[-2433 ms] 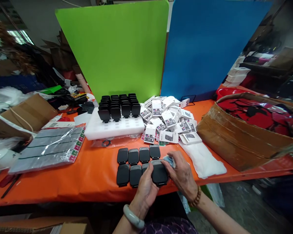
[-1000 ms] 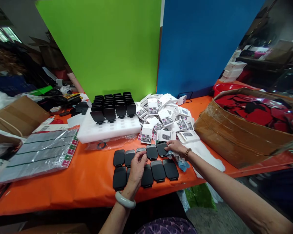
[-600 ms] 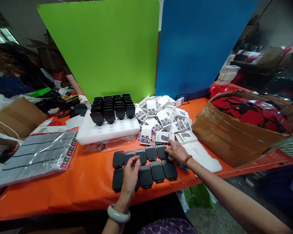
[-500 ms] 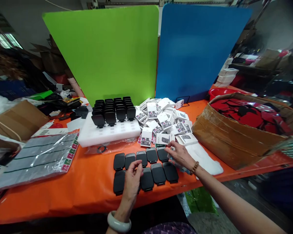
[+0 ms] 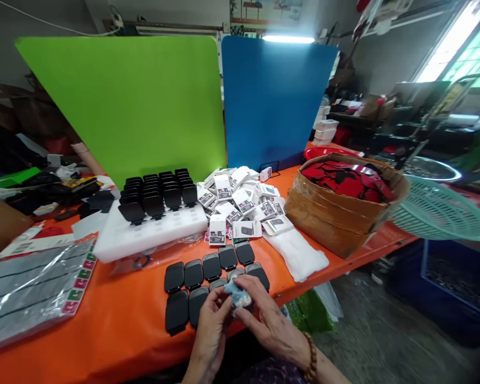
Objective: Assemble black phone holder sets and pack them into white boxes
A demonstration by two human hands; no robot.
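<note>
Two rows of flat black pads (image 5: 194, 273) lie on the orange table (image 5: 116, 330) near its front edge. Over the right end of the front row, my left hand (image 5: 210, 330) and my right hand (image 5: 269, 322) meet, and the fingers of both pinch a small crumpled blue-and-white cloth (image 5: 237, 296). The cloth and hands hide part of the front-row pads. A wooden bead bracelet (image 5: 312, 362) is on my right wrist.
Behind the pads stand a white foam tray (image 5: 144, 237) of upright black pads, a pile of small white boxes (image 5: 240, 205) and a white foam sheet (image 5: 298, 255). A cardboard box (image 5: 336, 213) of red pieces and a green basket (image 5: 438, 216) are at the right. Bagged grey sheets (image 5: 28, 282) lie left. Green (image 5: 124, 101) and blue (image 5: 272, 96) screens stand behind.
My right hand has drawn back from the white boxes to the table's front edge. Both hands have come together on the cloth. The view has swung to the right.
</note>
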